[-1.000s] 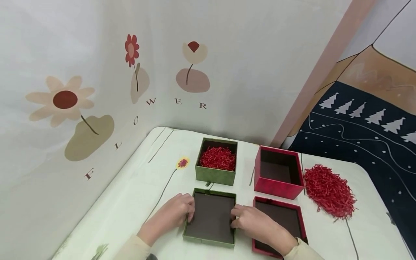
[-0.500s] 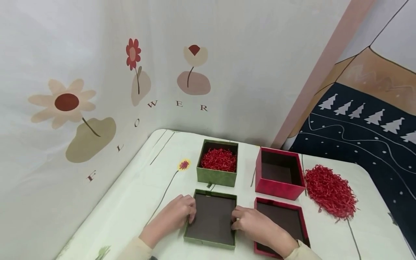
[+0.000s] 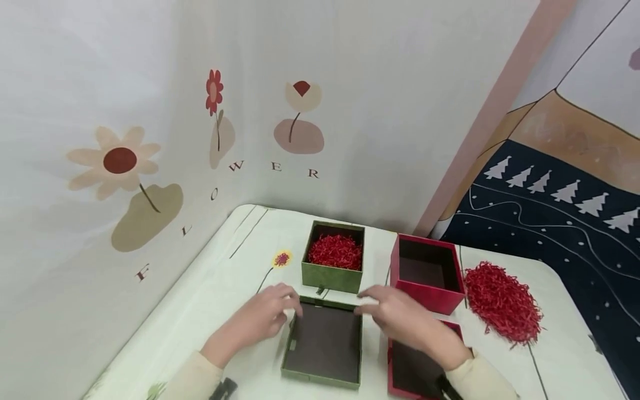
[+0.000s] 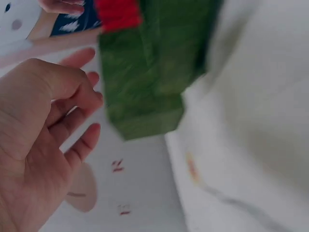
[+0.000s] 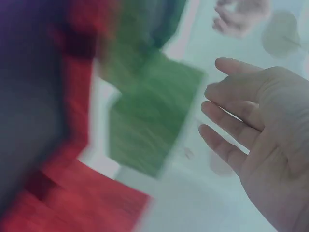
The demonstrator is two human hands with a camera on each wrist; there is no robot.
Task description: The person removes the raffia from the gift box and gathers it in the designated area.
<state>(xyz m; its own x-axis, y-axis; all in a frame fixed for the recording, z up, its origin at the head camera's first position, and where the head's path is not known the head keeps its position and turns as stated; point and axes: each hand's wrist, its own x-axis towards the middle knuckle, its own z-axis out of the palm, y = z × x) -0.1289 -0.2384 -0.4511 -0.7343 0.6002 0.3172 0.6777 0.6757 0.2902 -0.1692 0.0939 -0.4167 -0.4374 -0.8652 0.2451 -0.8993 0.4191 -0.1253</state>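
Note:
A shallow green lid [image 3: 327,344] with a dark inside lies before me, its hollow side up. My left hand [image 3: 260,314] hovers at its far left corner, fingers loosely bent and holding nothing. At the far right corner is my right hand [image 3: 402,314], fingers spread, with nothing in its grasp. Behind the lid stands a green box [image 3: 331,276] filled with red shredded paper [image 3: 335,251]. Both wrist views are blurred; the left hand [image 4: 43,130] appears beside the green box [image 4: 145,121], and the right hand [image 5: 270,130] shows relaxed fingers.
To the right stands a red box [image 3: 440,299] with a dark inside and no filling visible. A red lid [image 3: 412,369] lies in front of it, partly under the right forearm. A heap of red shredded paper [image 3: 502,303] lies farther right on the table [image 3: 255,255].
Both hands have left the green lid's side edges and moved up and away toward its far corners, fingers loosening. The head view has shifted slightly. The boxes and paper stay put.

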